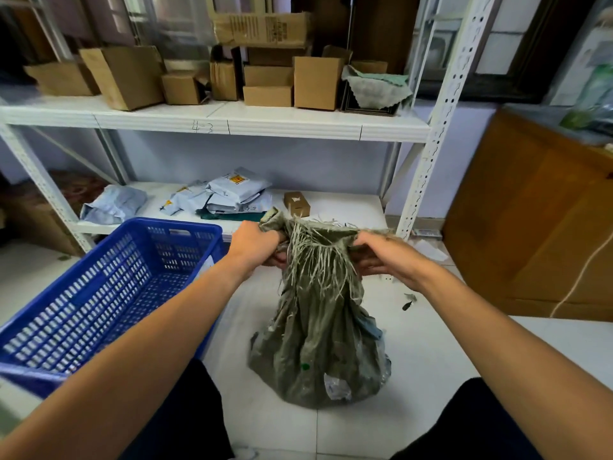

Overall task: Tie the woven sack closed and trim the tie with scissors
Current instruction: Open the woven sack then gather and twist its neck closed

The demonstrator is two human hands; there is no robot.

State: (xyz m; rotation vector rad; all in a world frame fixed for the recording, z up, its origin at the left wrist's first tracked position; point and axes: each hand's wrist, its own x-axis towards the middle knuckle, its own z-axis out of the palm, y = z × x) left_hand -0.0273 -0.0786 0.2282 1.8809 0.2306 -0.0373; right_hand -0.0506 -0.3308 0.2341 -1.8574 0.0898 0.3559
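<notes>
A grey-green woven sack stands on the white tiled floor between my knees, its bottom bulging with contents. Its top edge is frayed, with pale loose strands hanging down the front. My left hand grips the left side of the sack's mouth. My right hand grips the right side, and the mouth is stretched between the two. No tie and no scissors are in view.
A blue plastic crate sits on the floor at my left. Ahead is a white metal shelf rack with cardboard boxes above and grey mailer bags below. A wooden cabinet stands at the right. Small scraps lie on the floor.
</notes>
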